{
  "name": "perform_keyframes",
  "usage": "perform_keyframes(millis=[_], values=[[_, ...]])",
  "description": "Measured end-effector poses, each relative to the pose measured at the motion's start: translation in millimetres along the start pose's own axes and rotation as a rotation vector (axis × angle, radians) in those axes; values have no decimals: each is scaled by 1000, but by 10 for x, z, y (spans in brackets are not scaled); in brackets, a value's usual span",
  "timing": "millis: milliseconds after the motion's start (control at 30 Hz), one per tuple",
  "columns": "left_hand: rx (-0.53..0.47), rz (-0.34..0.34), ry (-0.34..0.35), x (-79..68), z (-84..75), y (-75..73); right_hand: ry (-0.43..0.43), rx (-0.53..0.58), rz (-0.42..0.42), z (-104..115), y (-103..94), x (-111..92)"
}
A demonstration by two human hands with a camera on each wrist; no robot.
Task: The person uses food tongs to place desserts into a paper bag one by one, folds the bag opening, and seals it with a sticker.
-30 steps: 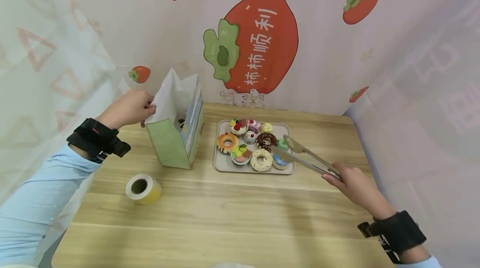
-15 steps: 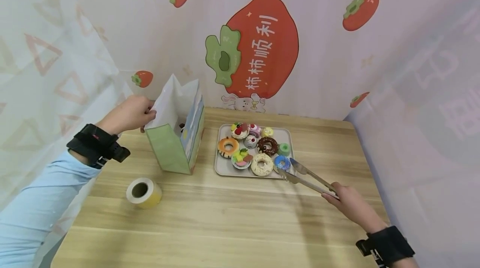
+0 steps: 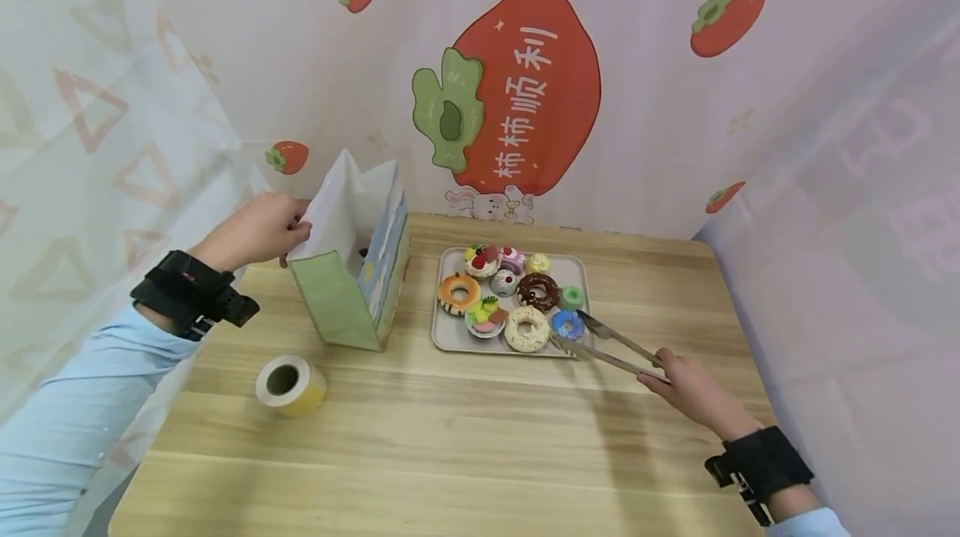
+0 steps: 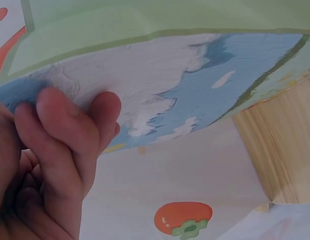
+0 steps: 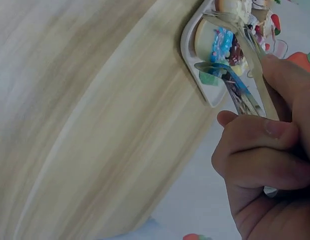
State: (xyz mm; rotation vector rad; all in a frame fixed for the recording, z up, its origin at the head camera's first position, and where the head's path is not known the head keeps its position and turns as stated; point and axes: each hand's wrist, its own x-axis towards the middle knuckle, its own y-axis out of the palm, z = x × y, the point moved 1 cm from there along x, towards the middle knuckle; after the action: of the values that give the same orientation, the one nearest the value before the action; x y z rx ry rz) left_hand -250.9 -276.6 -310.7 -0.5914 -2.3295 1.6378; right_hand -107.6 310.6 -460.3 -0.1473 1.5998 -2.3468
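My left hand point(image 3: 258, 230) grips the upper left edge of a standing, open-topped paper bag point(image 3: 330, 295) with a green side. A small dark thing shows inside it, mostly hidden. In the left wrist view, curled fingers point(image 4: 64, 125) lie against the bag's blue-and-white painted side. My right hand point(image 3: 697, 395) holds metal tongs point(image 3: 613, 361). Their spread tips reach either side of a small blue-topped donut point(image 3: 567, 325) at the tray's front right corner; whether they touch it I cannot tell. Beside it lie a cream donut point(image 3: 527, 340) and a small green piece point(image 3: 572, 297).
A grey tray point(image 3: 461, 343) also carries a chocolate donut point(image 3: 552, 295), an orange-brown striped ring point(image 3: 442, 293) and several cupcake-like sweets. Left of front stands a yellow-sided tape roll point(image 3: 306, 395) on the wooden table point(image 3: 450, 454). Patterned cloth hangs behind and at both sides.
The tongs have swung from above the chocolate and blue donuts down to the tray's front right corner, their tips now around the blue donut. The left hand keeps its grip on the bag.
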Motion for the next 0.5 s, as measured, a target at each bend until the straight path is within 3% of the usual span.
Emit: perform_keyframes(millis=[300, 500], values=[[14, -22, -14, 26, 4, 4, -11, -8, 92, -78, -143, 165], [15, -19, -13, 44, -2, 20, -41, -35, 97, -68, -220, 240]])
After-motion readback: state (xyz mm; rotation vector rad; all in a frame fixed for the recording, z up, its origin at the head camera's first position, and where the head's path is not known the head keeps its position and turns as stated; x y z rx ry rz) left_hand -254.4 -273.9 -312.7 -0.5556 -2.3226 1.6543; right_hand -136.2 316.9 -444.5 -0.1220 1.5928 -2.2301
